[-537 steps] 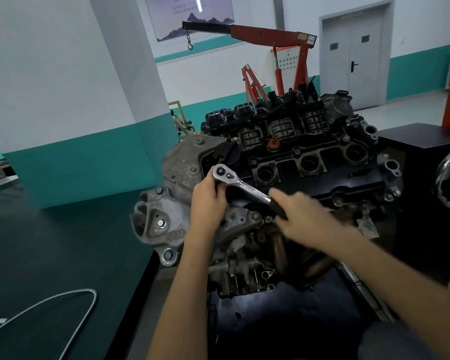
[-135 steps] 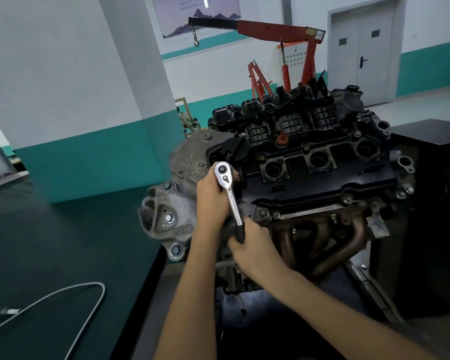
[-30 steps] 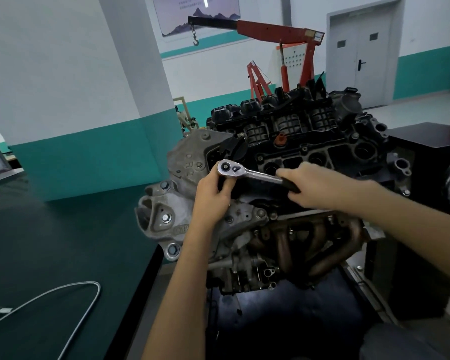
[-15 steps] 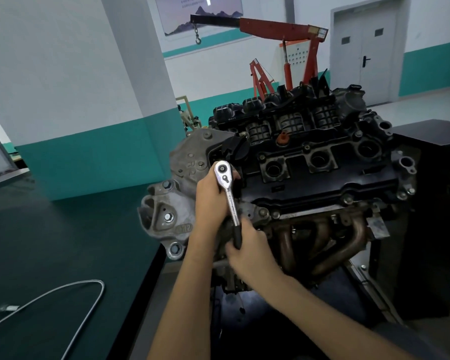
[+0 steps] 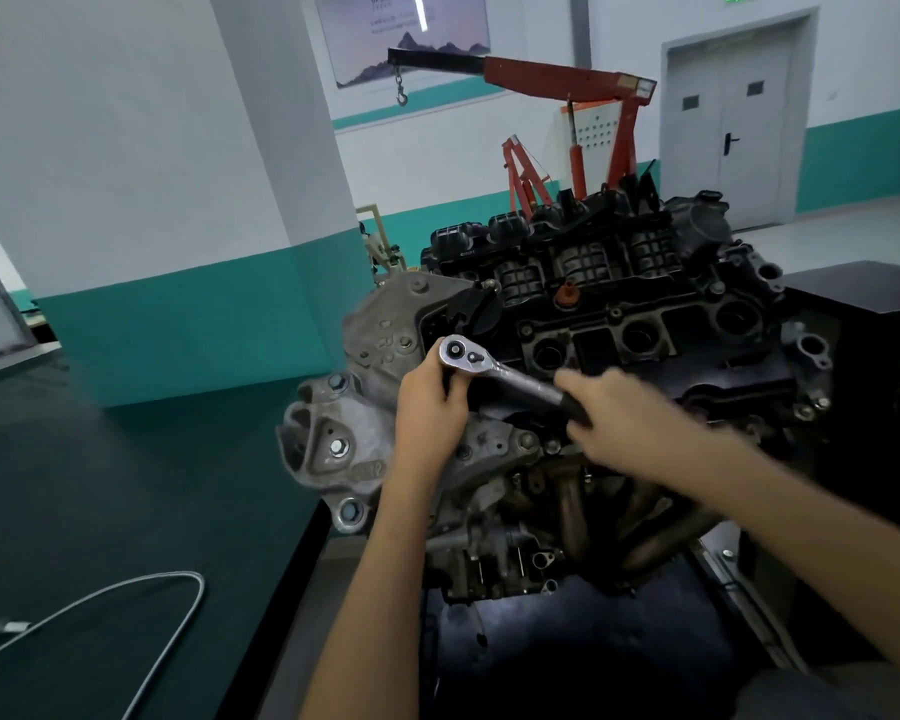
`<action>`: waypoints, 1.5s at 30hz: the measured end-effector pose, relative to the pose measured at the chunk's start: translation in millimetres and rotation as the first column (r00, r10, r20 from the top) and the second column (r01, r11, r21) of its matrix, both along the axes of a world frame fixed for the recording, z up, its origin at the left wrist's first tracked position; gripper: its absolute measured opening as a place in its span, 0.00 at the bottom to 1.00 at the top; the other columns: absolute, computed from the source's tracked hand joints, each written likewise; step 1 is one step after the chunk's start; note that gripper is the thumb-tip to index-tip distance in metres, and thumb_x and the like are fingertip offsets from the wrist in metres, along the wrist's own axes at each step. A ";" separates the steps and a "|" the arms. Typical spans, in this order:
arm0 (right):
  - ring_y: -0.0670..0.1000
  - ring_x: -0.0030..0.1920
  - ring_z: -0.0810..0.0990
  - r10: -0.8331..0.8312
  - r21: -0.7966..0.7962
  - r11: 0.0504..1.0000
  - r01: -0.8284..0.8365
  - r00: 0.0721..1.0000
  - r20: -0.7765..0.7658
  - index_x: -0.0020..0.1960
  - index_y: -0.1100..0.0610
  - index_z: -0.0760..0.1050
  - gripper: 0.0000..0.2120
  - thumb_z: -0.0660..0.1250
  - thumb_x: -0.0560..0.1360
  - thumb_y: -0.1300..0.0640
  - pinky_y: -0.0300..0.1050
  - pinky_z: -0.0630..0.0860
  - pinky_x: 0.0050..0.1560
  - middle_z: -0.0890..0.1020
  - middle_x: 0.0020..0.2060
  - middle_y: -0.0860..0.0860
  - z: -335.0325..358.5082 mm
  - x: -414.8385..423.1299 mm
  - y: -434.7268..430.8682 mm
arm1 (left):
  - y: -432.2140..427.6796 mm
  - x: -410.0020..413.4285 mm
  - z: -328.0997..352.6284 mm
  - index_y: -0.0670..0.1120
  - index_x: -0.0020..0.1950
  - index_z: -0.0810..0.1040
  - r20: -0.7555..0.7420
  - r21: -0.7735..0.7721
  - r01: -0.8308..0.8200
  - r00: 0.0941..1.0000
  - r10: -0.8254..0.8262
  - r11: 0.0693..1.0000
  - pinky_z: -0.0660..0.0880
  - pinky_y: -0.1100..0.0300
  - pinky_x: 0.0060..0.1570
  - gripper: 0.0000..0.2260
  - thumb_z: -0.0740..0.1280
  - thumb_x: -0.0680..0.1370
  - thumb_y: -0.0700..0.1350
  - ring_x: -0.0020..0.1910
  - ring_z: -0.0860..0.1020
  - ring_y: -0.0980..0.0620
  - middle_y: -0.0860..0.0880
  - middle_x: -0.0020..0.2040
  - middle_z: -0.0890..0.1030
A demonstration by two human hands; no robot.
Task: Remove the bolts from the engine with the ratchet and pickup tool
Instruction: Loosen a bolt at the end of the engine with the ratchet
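An engine (image 5: 619,324) stands on a dark stand, black valve cover on top, rusty manifold pipes (image 5: 645,517) on the near side and a grey mount (image 5: 333,433) at its left end. A ratchet (image 5: 510,374) lies across the engine's upper left corner, its chrome head to the left and its handle running down to the right. The left hand (image 5: 430,407) grips just below the head, fingers curled round it. The right hand (image 5: 624,423), blurred, grips the black handle end. A grey cable (image 5: 141,595) loops on the dark green table (image 5: 100,485) to the left. Behind stand a red hoist (image 5: 552,80), a white and teal pillar (image 5: 152,148) and a grey door (image 5: 728,122)
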State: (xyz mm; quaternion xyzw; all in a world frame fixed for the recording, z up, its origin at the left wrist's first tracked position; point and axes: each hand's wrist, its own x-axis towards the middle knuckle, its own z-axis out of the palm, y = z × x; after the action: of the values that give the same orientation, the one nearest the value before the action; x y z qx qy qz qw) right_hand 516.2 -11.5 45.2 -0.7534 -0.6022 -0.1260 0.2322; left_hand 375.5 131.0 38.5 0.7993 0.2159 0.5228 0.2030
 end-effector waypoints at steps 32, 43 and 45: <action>0.48 0.31 0.74 0.214 0.242 0.967 -0.077 0.758 -0.616 0.52 0.56 0.68 0.11 0.63 0.71 0.63 0.34 0.73 0.33 0.73 0.32 0.49 -62.1 -93.4 25.4 | 0.3 -0.2 1.4 0.55 0.43 0.76 0.058 -0.074 0.088 0.995 -0.084 0.993 0.77 0.61 0.47 0.14 0.63 0.76 0.34 0.44 0.81 0.57 0.53 0.40 0.83; 0.51 0.34 0.69 0.056 -0.103 0.994 -0.025 0.950 0.309 0.59 0.49 0.70 0.14 0.64 0.74 0.56 0.43 0.65 0.35 0.64 0.30 0.43 49.1 35.8 7.4 | -0.4 -1.4 3.9 0.43 0.54 0.80 -0.015 0.002 0.059 0.998 -0.059 0.998 0.68 0.73 0.37 0.06 0.65 0.80 0.38 0.34 0.74 0.67 0.60 0.36 0.77; 0.53 0.34 0.73 0.024 -0.062 0.998 -0.012 0.981 0.194 0.54 0.49 0.69 0.10 0.65 0.73 0.56 0.44 0.66 0.34 0.66 0.31 0.44 28.3 21.7 4.0 | -1.2 0.4 3.5 0.42 0.51 0.79 0.021 0.008 -0.001 1.000 0.001 1.000 0.67 0.74 0.34 0.05 0.65 0.79 0.36 0.32 0.73 0.68 0.61 0.33 0.75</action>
State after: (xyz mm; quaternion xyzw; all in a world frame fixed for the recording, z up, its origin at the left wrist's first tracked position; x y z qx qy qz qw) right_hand 537.8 -7.5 73.5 -0.7386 -0.6323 -0.1786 0.1506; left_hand 375.9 129.8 42.0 0.7945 0.2123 0.5319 0.2018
